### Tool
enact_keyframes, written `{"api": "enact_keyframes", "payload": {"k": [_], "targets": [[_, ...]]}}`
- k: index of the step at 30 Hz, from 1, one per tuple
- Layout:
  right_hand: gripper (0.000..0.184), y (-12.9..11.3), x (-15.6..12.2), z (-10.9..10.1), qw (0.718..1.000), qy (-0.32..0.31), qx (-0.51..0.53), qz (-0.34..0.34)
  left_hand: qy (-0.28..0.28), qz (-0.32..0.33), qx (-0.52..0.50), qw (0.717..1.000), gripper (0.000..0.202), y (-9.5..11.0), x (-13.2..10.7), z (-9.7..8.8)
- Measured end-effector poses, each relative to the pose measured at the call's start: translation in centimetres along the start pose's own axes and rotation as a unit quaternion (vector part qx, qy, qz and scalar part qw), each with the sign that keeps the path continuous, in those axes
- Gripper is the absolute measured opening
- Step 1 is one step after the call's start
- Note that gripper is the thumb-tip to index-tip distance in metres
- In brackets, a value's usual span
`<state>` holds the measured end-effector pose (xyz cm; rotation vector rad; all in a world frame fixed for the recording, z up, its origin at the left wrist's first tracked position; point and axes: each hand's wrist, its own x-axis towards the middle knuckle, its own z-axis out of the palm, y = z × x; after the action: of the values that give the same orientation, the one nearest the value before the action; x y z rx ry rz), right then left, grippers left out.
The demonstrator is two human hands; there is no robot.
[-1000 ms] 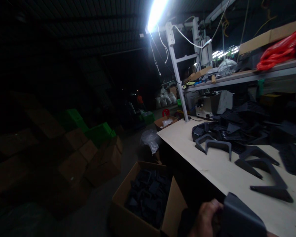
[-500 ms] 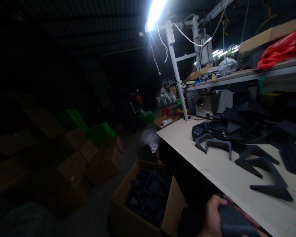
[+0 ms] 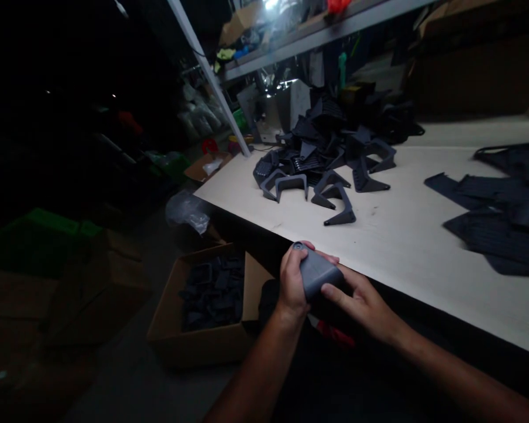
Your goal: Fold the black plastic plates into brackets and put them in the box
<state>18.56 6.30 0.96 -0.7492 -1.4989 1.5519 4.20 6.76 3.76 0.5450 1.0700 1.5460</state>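
My left hand (image 3: 291, 282) is wrapped round the left side of a dark grey plastic part (image 3: 317, 273) held just in front of the pale table's near edge (image 3: 379, 282). My right hand (image 3: 364, 302) grips the same part from the right and below, fingers pressed on it. Something red (image 3: 335, 335) shows under my hands. A heap of similar dark bracket-shaped parts (image 3: 321, 153) lies further back on the table.
An open cardboard box (image 3: 203, 346) with several dark parts stands on the floor at the left. Flat ribbed dark panels (image 3: 494, 229) lie at the table's right. A white post (image 3: 211, 76) and a cluttered shelf (image 3: 317, 32) rise behind. Green crates (image 3: 48, 229) sit in the dark left.
The view has dropped down and to the right. Both hands and the grey part have come from the bottom edge into the middle; my right hand now shows on the part.
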Motion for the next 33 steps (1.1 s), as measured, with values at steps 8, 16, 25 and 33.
{"api": "enact_keyframes", "payload": {"k": [8, 16, 25, 33], "targets": [[0.056, -1.3, -1.3, -4.1, 0.998, -0.013, 0.056, 0.002, -0.073, -0.033, 0.042, 0.996, 0.017, 0.4, -0.4, 5.2], [0.042, -1.5, -3.4, -12.2, 0.996, 0.021, 0.081, 0.04, -0.032, -0.191, -0.045, 0.98, 0.009, -0.9, 1.9, 12.6], [0.039, 1.0, -4.4, -18.9, 0.97, 0.173, 0.158, 0.066, 0.013, -0.274, -0.045, 0.961, 0.025, -8.5, 5.7, 18.7], [0.048, 1.9, -3.3, -22.1, 0.951, 0.242, 0.15, 0.124, 0.04, -0.276, -0.051, 0.959, 0.033, -11.0, 6.3, 20.2]]}}
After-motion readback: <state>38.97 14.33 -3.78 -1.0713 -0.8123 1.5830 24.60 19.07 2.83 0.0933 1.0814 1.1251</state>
